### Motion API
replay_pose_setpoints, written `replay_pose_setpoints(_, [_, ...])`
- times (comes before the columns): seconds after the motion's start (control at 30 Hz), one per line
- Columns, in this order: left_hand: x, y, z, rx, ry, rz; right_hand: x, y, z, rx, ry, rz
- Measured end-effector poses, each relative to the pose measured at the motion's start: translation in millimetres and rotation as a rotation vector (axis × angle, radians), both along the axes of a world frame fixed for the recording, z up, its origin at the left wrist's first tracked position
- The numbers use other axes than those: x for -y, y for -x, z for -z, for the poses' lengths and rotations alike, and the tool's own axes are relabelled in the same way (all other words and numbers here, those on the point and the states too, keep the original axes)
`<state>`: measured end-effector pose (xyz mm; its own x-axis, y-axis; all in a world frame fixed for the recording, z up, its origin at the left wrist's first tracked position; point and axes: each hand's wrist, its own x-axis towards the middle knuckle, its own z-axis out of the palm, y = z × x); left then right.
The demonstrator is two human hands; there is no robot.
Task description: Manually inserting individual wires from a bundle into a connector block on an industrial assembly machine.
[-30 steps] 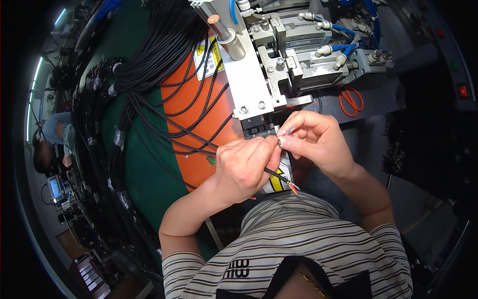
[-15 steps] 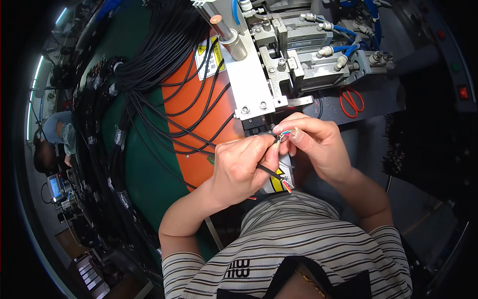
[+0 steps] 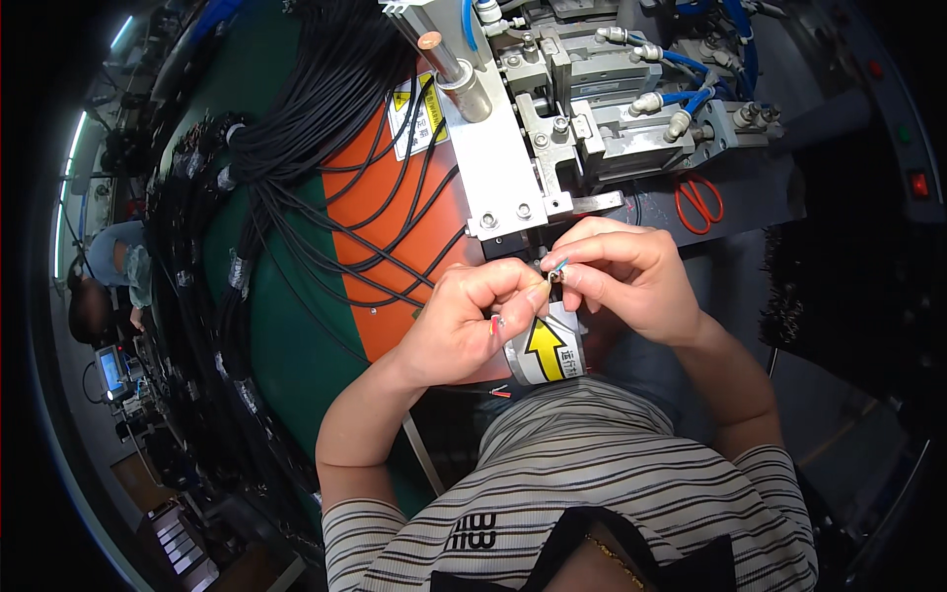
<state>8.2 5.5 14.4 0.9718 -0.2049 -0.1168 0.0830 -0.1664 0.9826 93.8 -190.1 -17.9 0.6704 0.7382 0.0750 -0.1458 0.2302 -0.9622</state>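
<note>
My left hand (image 3: 472, 318) is closed, its thumb and forefinger pinching thin wires at the end of a black cable. Red and pale wire ends (image 3: 496, 325) poke out by its palm; most of that cable is hidden in the fingers. Close against it, my right hand (image 3: 631, 278) is closed too, fingertips and thumb on the same small bunch of thin coloured wires (image 3: 558, 268), a blue one among them. Below the hands lies a white label with a yellow arrow (image 3: 546, 350).
A metal fixture with pneumatic cylinders (image 3: 631, 128) and blue hoses stands beyond my hands. Red-handled scissors (image 3: 698, 204) lie at its right. Black cables (image 3: 335, 109) spread over the orange and green surface at left. Wire scraps (image 3: 501, 393) lie near my body.
My left hand has turned and shifted slightly down and left. The black cable end that stuck out below it is now tucked within the hand, uncovering the arrow label.
</note>
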Motion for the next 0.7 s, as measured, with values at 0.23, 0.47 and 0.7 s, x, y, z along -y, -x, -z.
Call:
replay_pose_setpoints(0.23, [-3,-3,-4,-0.132,0.053,0.040,1,-3,2,0.301,0.115,0.072])
replay_pose_setpoints(0.47, [19,7,2,0.293,-0.576,-0.087,0,-2,-12,0.962,0.488,0.199])
replay_pose_setpoints(0.7, [16,6,7,0.606,-0.842,-0.080,-1,-1,-6,1.004,0.598,0.173])
